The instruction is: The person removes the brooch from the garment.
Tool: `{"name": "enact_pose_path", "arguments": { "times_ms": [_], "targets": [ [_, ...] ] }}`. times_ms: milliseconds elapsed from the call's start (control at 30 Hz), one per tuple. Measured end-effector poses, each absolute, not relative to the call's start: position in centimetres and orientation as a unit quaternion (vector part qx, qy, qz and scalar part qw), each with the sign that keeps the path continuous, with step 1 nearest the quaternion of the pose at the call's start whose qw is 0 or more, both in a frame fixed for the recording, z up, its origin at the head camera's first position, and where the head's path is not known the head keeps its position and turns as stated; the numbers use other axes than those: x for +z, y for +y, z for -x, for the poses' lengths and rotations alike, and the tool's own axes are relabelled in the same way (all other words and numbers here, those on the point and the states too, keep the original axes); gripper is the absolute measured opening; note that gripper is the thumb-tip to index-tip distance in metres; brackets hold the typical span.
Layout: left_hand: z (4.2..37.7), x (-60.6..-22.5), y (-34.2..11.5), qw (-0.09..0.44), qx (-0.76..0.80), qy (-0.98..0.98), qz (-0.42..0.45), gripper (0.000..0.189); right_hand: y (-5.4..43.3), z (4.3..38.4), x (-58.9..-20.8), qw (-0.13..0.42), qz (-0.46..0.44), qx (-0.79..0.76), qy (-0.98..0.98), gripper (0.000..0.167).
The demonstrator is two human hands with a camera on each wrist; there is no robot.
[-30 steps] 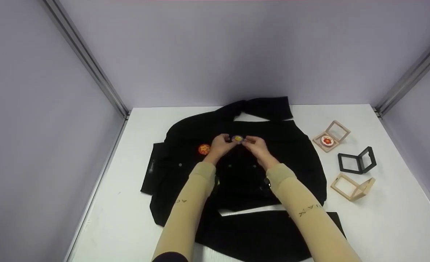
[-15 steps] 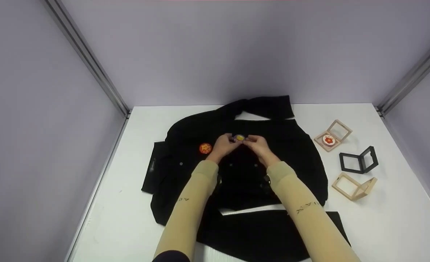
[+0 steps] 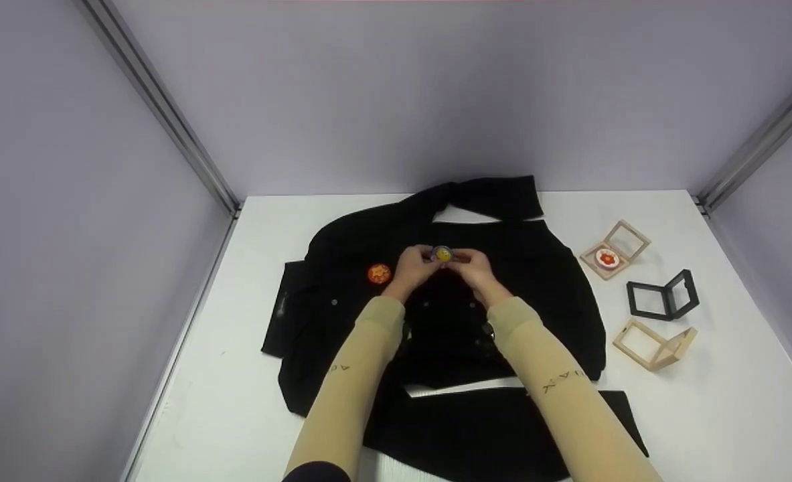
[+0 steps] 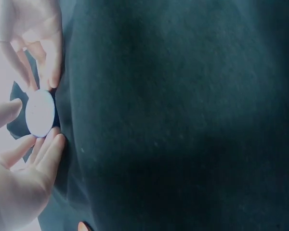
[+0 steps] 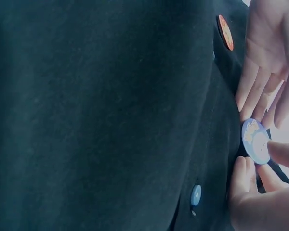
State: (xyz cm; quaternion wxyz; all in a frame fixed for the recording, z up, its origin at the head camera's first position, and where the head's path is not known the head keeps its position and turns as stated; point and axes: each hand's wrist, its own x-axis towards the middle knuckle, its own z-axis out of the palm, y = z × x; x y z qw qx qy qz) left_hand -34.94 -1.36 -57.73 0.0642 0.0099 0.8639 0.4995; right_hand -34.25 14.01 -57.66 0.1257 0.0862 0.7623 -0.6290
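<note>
A round pin badge (image 3: 443, 254), purple-rimmed with a yellow middle, is held between both hands over a black jacket (image 3: 536, 281). My left hand (image 3: 414, 269) has its fingertips at one side of the badge, and in the left wrist view its thumb stands a little off the pale, washed-out badge (image 4: 40, 113). My right hand (image 3: 474, 269) pinches the other side; in the right wrist view its thumb lies on the face of the badge (image 5: 253, 137). Whether its back is fastened to the cloth is hidden. Left of the hands, a red-orange badge (image 3: 378, 273) sits on the jacket.
On the white table's right side stand three open frame cases: a wooden one (image 3: 626, 242) holding a red-and-white flower badge (image 3: 607, 258), a black one (image 3: 667, 298) and a pale wooden one (image 3: 657, 348). A blue disc (image 5: 196, 195) shows on the cloth. Walls (image 3: 396, 100) enclose the table.
The held badge has tilted so its face shows rounder to the head view. Both hands have drawn slightly closer together around it. The other items rest as before.
</note>
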Motion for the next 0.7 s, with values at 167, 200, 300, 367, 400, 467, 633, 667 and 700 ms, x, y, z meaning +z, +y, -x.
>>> {"name": "enact_pose_path", "arguments": {
  "times_ms": [167, 200, 300, 367, 400, 467, 633, 667, 700],
  "targets": [
    [35.1, -57.8, -1.2, 0.05, 0.507, 0.861, 0.001, 0.038, 13.6, 34.5, -57.5, 0.088, -0.106, -0.66, 0.739, 0.038],
    [35.2, -57.9, -1.2, 0.048, 0.508, 0.86, 0.002, 0.038, 13.5, 34.6, -57.4, 0.082, -0.109, -0.668, 0.732, 0.037],
    [35.4, -57.8, -1.1, 0.038, 0.512, 0.858, 0.003, 0.036, 13.5, 34.8, -57.0, 0.068, -0.118, -0.68, 0.72, 0.035],
    [35.5, -57.7, -1.0, 0.029, 0.518, 0.855, 0.006, 0.036, 13.6, 34.8, -56.7, 0.063, -0.122, -0.687, 0.714, 0.034],
    [35.5, -57.7, -1.0, 0.024, 0.521, 0.853, 0.007, 0.035, 13.7, 34.9, -56.7, 0.062, -0.123, -0.69, 0.711, 0.034],
    [35.6, -57.6, -1.0, 0.013, 0.528, 0.849, 0.009, 0.034, 13.9, 34.9, -56.6, 0.061, -0.126, -0.692, 0.708, 0.034],
    [35.5, -57.3, -1.0, -0.003, 0.541, 0.841, 0.009, 0.032, 14.1, 34.8, -56.5, 0.064, -0.134, -0.703, 0.695, 0.034],
    [35.5, -57.3, -0.9, -0.005, 0.542, 0.84, 0.008, 0.032, 14.1, 34.9, -56.5, 0.065, -0.135, -0.705, 0.694, 0.034],
    [35.5, -57.3, -0.9, -0.008, 0.542, 0.84, 0.007, 0.032, 14.1, 34.9, -56.5, 0.065, -0.135, -0.706, 0.692, 0.035]
  ]
}}
